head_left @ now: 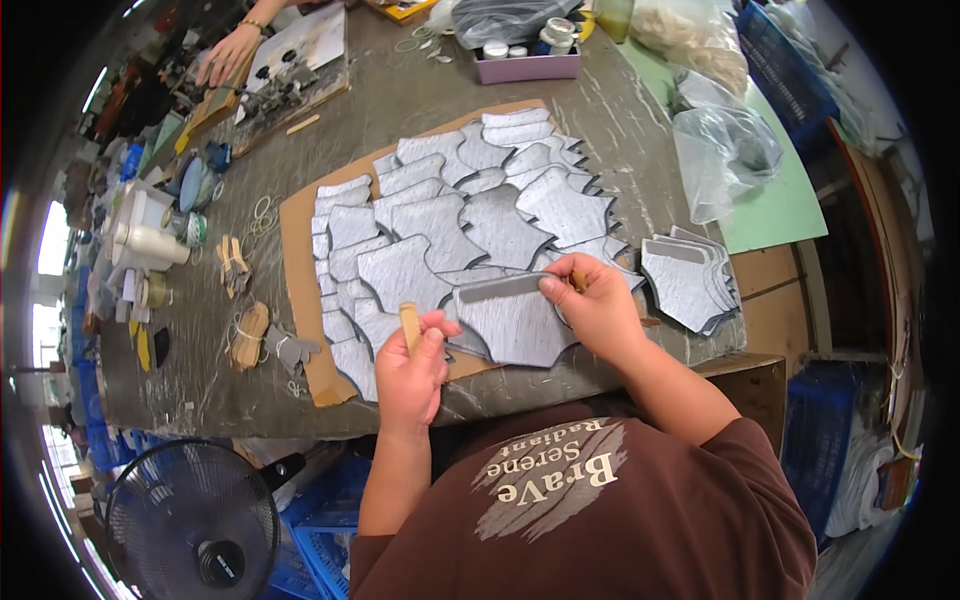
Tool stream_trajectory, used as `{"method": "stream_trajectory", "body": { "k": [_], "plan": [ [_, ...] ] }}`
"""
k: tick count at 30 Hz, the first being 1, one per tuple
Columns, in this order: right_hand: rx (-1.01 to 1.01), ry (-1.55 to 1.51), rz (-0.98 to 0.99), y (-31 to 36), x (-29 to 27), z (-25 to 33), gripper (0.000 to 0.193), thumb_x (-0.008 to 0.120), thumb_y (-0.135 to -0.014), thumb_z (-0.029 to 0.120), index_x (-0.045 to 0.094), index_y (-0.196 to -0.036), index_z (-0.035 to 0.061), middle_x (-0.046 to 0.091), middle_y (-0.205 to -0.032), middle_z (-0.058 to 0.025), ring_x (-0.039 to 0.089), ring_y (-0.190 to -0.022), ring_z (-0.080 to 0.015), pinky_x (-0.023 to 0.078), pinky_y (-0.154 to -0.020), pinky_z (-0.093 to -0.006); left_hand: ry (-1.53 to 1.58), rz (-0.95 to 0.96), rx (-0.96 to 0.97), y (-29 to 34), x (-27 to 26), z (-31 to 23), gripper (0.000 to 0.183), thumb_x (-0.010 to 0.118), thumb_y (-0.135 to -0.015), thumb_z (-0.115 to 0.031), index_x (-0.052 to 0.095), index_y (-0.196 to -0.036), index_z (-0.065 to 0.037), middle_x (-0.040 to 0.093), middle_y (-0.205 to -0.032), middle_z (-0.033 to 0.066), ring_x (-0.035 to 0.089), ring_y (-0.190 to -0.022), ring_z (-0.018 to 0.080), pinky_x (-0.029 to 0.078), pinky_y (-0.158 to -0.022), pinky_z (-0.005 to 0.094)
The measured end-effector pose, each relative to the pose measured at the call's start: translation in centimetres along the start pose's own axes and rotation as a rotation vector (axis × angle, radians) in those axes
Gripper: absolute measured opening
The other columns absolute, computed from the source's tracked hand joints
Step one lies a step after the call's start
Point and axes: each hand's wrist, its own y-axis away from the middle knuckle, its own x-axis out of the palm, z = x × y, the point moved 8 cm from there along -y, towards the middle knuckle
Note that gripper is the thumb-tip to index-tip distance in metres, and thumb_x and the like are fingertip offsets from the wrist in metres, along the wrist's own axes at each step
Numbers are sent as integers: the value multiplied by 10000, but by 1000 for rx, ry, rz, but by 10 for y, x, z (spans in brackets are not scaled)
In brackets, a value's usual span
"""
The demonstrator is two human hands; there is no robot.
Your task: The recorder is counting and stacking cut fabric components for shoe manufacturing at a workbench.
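My left hand [412,372] pinches a small flat tan strip [409,327] that stands up between thumb and fingers. My right hand [598,308] grips the upper right corner of a grey cut piece [515,325] with curved, pointed edges. Along that piece's top edge runs a smooth, darker grey band. Something small and yellow-brown shows at my right fingers, too covered to name. Under and beyond both hands, overlapping rows of similar grey pieces [430,225] lie on a brown cardboard sheet [298,240].
A stack of grey pieces [688,280] sits at the table's right edge. Tied tan bundles [248,335] lie to the left. Farther off are a purple box [527,68] with jars, a plastic bag [715,160] and another person's hand [228,55]. A black fan [195,520] stands lower left.
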Motion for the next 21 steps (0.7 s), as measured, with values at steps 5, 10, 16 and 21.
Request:
{"method": "stream_trajectory", "body": {
  "k": [5,10,16,21],
  "plan": [
    [66,-346,-70,-2,-16,-9,95,641,-862,95,576,-889,32,497,-687,55,385,-568,-19,302,-471,-191,-145,86,-67,2,33,31,139,618,-864,-38,580,-995,-14,602,-788,27,351,-480,12,271,-410,175],
    [69,-428,-136,4,-21,-5,85,604,-888,71,526,-853,69,476,-658,49,378,-468,-19,296,-394,-189,7,199,-155,-2,56,41,64,590,-879,-26,534,-876,-58,566,-744,7,365,-477,16,268,-402,180],
    [43,-497,-184,5,-40,1,88,584,-905,89,520,-849,68,460,-639,46,367,-457,-24,291,-384,-199,52,195,-215,-5,59,43,100,588,-879,-23,565,-975,-38,622,-844,74,380,-477,19,272,-402,177],
    [34,-533,-176,13,-35,12,88,581,-909,103,518,-863,63,439,-621,44,372,-465,-34,305,-400,-194,22,277,-73,-7,73,37,143,642,-827,17,583,-950,-23,593,-768,16,407,-495,24,284,-415,181]
  ]
}}
